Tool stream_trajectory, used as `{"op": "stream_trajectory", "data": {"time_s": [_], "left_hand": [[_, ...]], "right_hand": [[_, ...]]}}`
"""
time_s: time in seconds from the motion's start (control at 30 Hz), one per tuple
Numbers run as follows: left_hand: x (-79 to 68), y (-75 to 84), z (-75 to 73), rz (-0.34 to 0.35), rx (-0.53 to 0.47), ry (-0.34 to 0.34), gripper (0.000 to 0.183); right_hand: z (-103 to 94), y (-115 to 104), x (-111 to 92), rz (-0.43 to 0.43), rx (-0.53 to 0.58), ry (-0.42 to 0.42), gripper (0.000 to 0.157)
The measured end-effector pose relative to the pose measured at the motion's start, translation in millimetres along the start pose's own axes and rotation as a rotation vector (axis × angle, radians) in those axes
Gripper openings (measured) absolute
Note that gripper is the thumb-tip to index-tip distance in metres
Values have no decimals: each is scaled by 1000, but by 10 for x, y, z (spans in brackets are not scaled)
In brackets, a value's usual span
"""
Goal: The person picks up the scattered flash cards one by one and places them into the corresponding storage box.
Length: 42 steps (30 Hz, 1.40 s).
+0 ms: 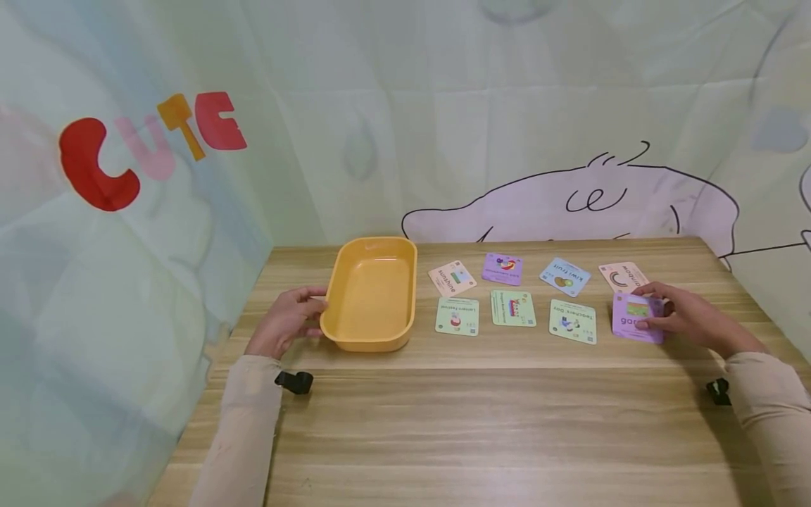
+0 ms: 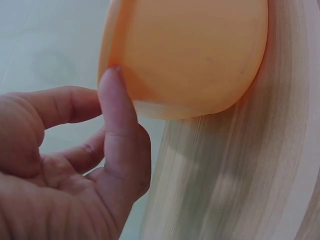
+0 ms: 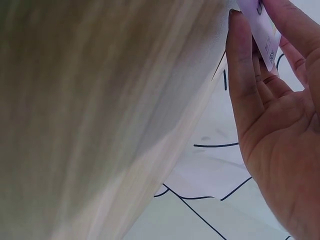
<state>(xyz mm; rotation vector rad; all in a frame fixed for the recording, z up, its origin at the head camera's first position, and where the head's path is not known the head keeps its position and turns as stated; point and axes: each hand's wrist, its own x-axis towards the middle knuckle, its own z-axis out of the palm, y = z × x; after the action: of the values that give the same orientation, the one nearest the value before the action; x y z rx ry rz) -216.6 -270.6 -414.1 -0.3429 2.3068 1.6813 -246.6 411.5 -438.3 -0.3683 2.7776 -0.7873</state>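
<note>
My left hand (image 1: 293,318) pinches the left rim of a yellow plastic tray (image 1: 374,345). In the left wrist view the thumb (image 2: 116,97) overlaps the tray's rim, with the other fingers on the outer side. On the right, my right hand (image 1: 693,317) holds a purple card (image 1: 627,327) with a picture and large lettering between thumb and fingers. Part of that card (image 3: 262,35) shows between the fingers in the right wrist view. Just behind it lies a pink "rainbow" card (image 1: 617,274), partly hidden by the hand.
Between tray and right hand lie more cards: sunshine (image 1: 451,279), a purple one (image 1: 503,270), kiwi fruit (image 1: 566,276), Lantern Festival (image 1: 456,317), a green boat card (image 1: 513,308) and Teachers' Day (image 1: 573,322). A printed curtain (image 1: 380,105) hangs behind the wooden table (image 1: 475,429).
</note>
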Motion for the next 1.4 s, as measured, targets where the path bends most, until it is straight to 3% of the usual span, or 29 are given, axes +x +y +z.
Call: {"op": "stream_trajectory", "data": {"time_s": [0.47, 0.77, 1.03, 1.4], "left_hand": [[1, 1, -9, -3, 2, -6, 46], [-2, 5, 3, -1, 2, -12, 47], [2, 4, 1, -6, 0, -8, 47], [-1, -2, -8, 1, 2, -8, 48]], "right_hand": [[9, 16, -24, -43, 35, 48, 53], [5, 56, -49, -131, 19, 97, 53], [-17, 29, -74, -95, 84, 46, 56], [-30, 11, -74, -59, 76, 39, 59]]}}
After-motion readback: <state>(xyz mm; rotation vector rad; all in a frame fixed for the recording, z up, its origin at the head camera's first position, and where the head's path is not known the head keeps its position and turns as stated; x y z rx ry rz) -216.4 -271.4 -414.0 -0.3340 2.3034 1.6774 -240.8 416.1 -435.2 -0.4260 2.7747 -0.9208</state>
